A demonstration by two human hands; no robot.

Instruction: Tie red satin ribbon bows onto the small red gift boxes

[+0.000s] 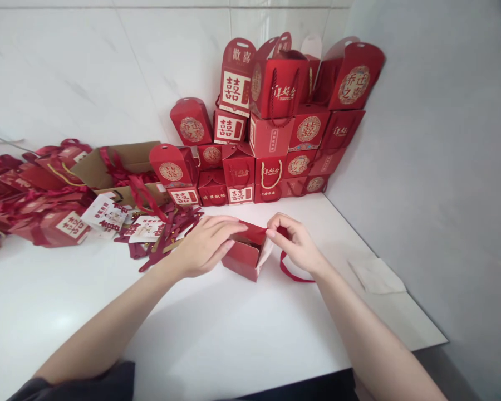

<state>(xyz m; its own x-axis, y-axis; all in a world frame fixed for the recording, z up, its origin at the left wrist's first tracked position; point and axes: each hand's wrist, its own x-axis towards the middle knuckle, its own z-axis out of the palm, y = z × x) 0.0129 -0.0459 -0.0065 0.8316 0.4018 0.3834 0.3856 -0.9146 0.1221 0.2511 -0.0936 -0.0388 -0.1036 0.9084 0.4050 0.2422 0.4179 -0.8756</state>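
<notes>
A small red gift box stands on the white table in front of me with its top open; part of its inside shows. My left hand holds its left side, fingers over the upper edge and thumb at the near wall. With finger and thumb, my right hand pinches the pale-lined side flap at the box's right. A loop of red ribbon lies on the table beneath and beside my right hand.
Stacked red gift boxes stand against the wall. To the left are an open cardboard carton with red ribbons, printed white cards, loose dark-red strips and more red boxes. A folded white sheet lies at right.
</notes>
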